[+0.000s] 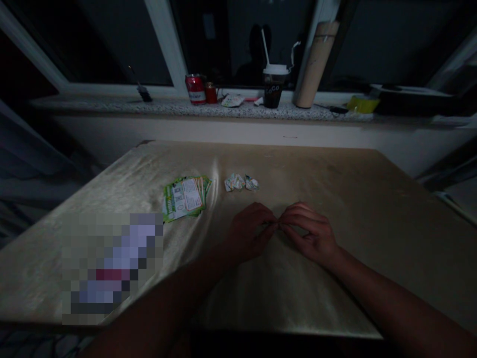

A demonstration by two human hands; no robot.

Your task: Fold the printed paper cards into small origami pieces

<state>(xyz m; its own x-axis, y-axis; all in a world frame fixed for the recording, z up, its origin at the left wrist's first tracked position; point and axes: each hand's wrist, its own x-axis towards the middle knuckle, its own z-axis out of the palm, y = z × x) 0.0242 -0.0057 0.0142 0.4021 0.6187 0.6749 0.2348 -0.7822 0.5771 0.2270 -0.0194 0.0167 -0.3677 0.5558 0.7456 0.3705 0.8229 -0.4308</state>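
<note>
My left hand (pixel 253 228) and my right hand (pixel 309 228) meet fingertip to fingertip above the middle of the table. Both are closed in a pinch, and whatever sits between the fingertips is too small and dark to name. Just beyond them lie crumpled wrappers (pixel 234 182), white with green and orange print, with another crumpled piece (pixel 252 183) beside them. Left of my left hand rests a fanned stack of green printed packets (pixel 184 198).
A pale shiny cloth covers the table (pixel 354 199). A pixelated patch (pixel 122 263) hides something at the left. Along the stone windowsill (pixel 164 105) stand a red can (pixel 196 89), a smaller red container (pixel 210 93), a lidded drink cup (pixel 274 87) and a tall tan cylinder (pixel 316 64).
</note>
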